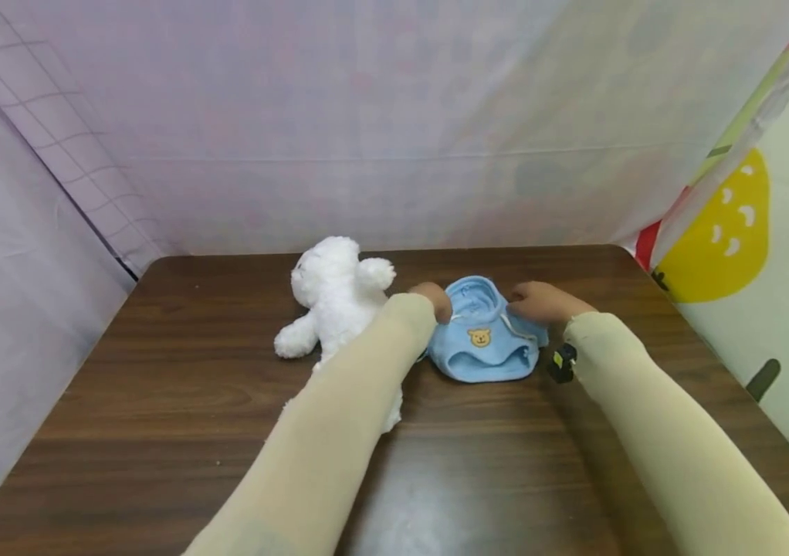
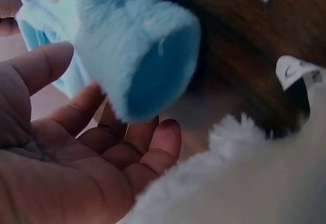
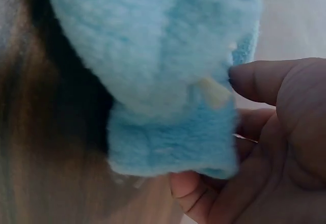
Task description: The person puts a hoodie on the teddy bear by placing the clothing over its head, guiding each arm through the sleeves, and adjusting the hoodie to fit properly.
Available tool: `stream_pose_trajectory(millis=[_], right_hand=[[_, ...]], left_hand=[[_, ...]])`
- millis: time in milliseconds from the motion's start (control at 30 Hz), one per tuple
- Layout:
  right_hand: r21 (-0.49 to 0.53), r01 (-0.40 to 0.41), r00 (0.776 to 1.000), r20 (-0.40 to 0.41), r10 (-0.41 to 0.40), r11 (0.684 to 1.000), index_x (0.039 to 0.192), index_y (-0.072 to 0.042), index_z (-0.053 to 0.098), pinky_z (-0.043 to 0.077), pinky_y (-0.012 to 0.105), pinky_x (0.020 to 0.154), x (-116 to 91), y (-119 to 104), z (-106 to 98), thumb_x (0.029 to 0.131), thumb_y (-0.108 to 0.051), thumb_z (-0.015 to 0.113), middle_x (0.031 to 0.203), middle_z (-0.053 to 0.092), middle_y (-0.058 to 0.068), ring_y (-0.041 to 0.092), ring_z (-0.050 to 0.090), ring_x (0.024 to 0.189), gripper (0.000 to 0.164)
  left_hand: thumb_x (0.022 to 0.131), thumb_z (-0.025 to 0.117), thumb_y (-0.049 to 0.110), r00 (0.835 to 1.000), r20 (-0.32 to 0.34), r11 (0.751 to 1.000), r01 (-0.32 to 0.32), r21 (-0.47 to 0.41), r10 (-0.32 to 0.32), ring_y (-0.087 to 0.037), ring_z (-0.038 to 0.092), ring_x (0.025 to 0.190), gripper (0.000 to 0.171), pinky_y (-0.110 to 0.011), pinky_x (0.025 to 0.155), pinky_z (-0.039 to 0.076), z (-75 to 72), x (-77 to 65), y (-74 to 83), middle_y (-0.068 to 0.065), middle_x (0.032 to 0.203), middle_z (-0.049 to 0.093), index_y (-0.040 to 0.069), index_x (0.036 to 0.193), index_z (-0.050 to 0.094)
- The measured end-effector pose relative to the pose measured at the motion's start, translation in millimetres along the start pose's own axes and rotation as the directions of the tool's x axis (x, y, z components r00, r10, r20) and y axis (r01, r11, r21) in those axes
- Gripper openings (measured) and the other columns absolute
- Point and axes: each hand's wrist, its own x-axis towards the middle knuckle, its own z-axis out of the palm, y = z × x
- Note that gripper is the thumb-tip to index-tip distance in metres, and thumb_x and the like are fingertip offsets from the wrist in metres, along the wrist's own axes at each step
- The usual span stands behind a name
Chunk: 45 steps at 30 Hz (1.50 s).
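A small light-blue hooded doll sweatshirt lies on the table, its bear-face patch upward and its bottom opening toward me. My left hand is at its left side. In the left wrist view, the fingers of that hand reach loosely under a fuzzy sleeve, the thumb standing apart from them. My right hand pinches the garment's right side. Thumb and fingers sit on either side of the blue cloth in the right wrist view. A white plush toy lies left of the sweatshirt, partly hidden by my left forearm.
The brown wooden table reaches back to a pale curtain. A small black device is at my right wrist. White tag shows beside the plush fur in the left wrist view. On the right wall is a yellow decoration.
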Motion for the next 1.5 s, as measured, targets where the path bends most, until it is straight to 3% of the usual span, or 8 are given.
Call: stream_pose_trajectory(millis=[267,500,633,833,1033,1233,1367,1500], right_hand=[[0.083,-0.015,0.999,0.039,0.011,0.996,0.115,0.004,0.064,0.049,0.047,0.083,-6,1,7,0.099,-0.02,0.056,0.107,0.064,0.019,0.032,0.059,0.097,0.03],[0.036,0.061,0.989,-0.138,-0.055,0.997,0.104,0.0,0.061,0.046,0.039,0.067,-7,6,-3,0.101,-0.02,0.054,0.088,0.061,0.012,0.027,0.055,0.079,0.022],[0.021,0.096,0.964,-0.251,-0.088,0.995,0.105,0.0,0.06,0.047,0.04,0.066,-14,7,-16,0.101,-0.022,0.055,0.088,0.061,0.014,0.028,0.056,0.078,0.022],[0.019,0.123,0.911,-0.398,-0.105,0.992,0.109,0.0,0.058,0.047,0.042,0.067,-35,6,-39,0.102,-0.024,0.055,0.094,0.061,0.017,0.031,0.055,0.079,0.025],[0.044,0.178,0.835,-0.536,-0.128,0.983,0.115,0.002,0.057,0.05,0.051,0.076,-59,-14,-61,0.103,-0.028,0.052,0.106,0.063,0.024,0.036,0.057,0.086,0.033],[0.054,0.238,0.789,-0.593,-0.161,0.97,0.121,-0.002,0.058,0.052,0.033,0.075,-82,-60,-78,0.103,-0.033,0.053,0.11,0.063,0.018,0.031,0.056,0.088,0.036],[0.049,0.313,0.745,-0.632,-0.213,0.948,0.118,-0.003,0.06,0.047,0.018,0.067,-92,-96,-80,0.102,-0.033,0.056,0.107,0.065,0.013,0.026,0.058,0.084,0.034],[0.062,0.394,0.716,-0.646,-0.264,0.917,0.113,-0.004,0.063,0.048,0.02,0.062,-86,-131,-75,0.101,-0.03,0.058,0.102,0.067,0.01,0.021,0.061,0.081,0.029]], left_hand=[[0.087,0.063,0.011,0.997,-0.056,0.997,0.055,-0.059,-0.058,-0.02,0.057,0.094,0.021,-0.03,0.088,0.048,13.9,3.8,-3.5,-0.006,0.111,0.065,0.005,0.106,0.07],[0.088,0.059,0.008,0.986,-0.162,0.987,0.019,-0.163,-0.046,-0.021,0.057,0.09,0.014,-0.03,0.078,0.05,8.5,-4.5,-5.4,-0.007,0.106,0.065,0.005,0.098,0.068],[0.089,0.057,0.008,0.962,-0.272,0.981,-0.082,-0.175,0.032,-0.019,0.053,0.075,0.012,-0.028,0.067,0.048,1.7,-12.3,-3.5,-0.005,0.087,0.062,0.007,0.079,0.064],[0.089,0.059,0.008,0.917,-0.373,0.934,-0.248,-0.258,0.141,-0.014,0.032,0.055,0.035,-0.026,0.05,0.029,-15.7,-38.1,12.5,0.002,0.058,0.033,0.014,0.061,0.039],[0.096,0.063,0.018,0.892,-0.411,0.88,-0.338,-0.334,0.186,-0.017,0.052,0.072,0.021,-0.024,0.059,0.042,-48.0,-68.1,18.0,-0.002,0.077,0.056,0.01,0.077,0.059],[0.097,0.065,0.02,0.896,-0.349,0.795,-0.416,-0.441,0.275,-0.018,0.055,0.093,0.013,-0.028,0.076,0.048,-97.2,-108.4,-6.8,-0.005,0.1,0.062,0.007,0.098,0.065],[0.099,0.062,0.022,0.887,-0.351,0.808,-0.432,-0.401,0.3,-0.019,0.053,0.097,0.015,-0.031,0.082,0.045,-122.1,-134.3,-35.9,-0.006,0.103,0.061,0.007,0.102,0.062],[0.1,0.06,0.022,0.898,-0.351,0.796,-0.409,-0.446,0.265,-0.021,0.053,0.103,0.019,-0.035,0.087,0.045,-132.5,-148.8,-72.3,-0.008,0.11,0.059,0.005,0.108,0.061]])
